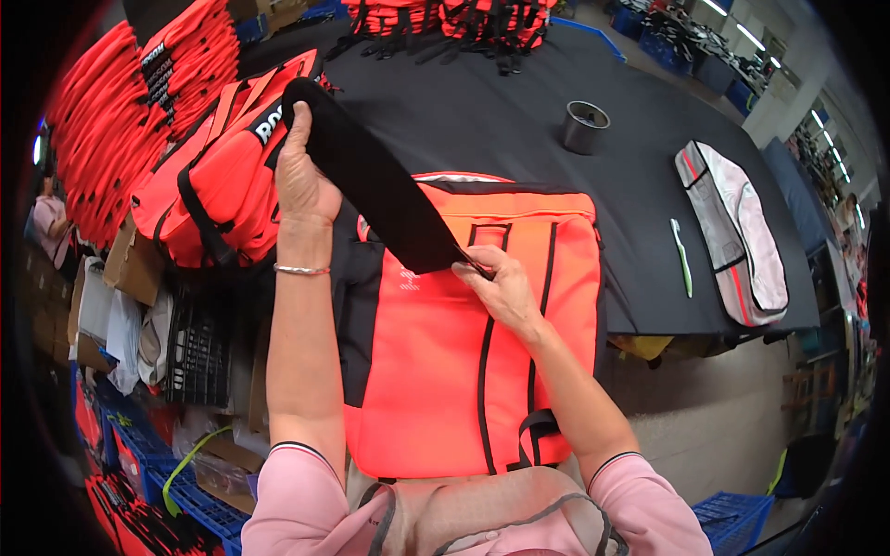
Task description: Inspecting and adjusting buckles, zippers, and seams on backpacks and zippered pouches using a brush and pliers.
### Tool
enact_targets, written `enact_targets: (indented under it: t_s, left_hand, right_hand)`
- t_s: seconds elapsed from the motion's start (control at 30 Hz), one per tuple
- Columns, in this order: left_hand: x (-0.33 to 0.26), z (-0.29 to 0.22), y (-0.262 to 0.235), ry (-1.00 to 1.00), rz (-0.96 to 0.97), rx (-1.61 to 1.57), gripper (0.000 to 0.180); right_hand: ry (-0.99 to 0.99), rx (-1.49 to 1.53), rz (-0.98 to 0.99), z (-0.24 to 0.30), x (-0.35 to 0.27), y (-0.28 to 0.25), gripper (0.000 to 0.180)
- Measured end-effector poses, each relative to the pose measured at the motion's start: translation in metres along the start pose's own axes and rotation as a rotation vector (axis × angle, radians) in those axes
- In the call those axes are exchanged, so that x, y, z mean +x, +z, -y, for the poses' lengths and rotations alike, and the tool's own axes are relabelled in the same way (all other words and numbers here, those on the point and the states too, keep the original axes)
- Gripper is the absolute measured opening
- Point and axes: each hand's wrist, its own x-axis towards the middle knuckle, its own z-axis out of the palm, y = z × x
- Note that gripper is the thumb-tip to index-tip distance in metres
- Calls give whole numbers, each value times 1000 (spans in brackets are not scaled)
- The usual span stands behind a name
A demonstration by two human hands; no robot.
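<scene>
Head view: we see one black strip-like panel slanting from eleven o'clock to the centre, its lower end over one orange-red backpack at six o'clock. Two hands hold it: the left hand's grip is closed on the upper end, the right hand's pinches a lower corner. On the black table, toward three o'clock, lie one toothbrush and one pale elongated bag.

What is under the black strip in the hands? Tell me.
Below the black strip, the flat orange-red bag shows around its lower end, and black table covering beside its upper part. Whatever the strip covers cannot be seen.
</scene>
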Motion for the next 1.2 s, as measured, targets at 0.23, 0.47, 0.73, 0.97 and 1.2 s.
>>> enact_targets:
  t_s: [0.23,0.47,0.73,0.97,1.2]
  left_hand:
    - [-128,49,11,-305,173,483,32]
    - [-207,93,1,-555,457,738,28]
    - [-224,89,-13,-495,484,788,32]
    - [-233,93,-20,-27,636,1054,32]
    - [-238,111,-31,185,757,1148,25]
  right_hand:
    - [262,357,-290,19,-70,-59,19]
    - [217,230,-58,66,-95,-63,18]
    - [76,-11,-46,59,-104,-55,11]
    - [623,691,195,-1,-103,-45,28]
    - [569,566,262,-1,-116,-56,32]
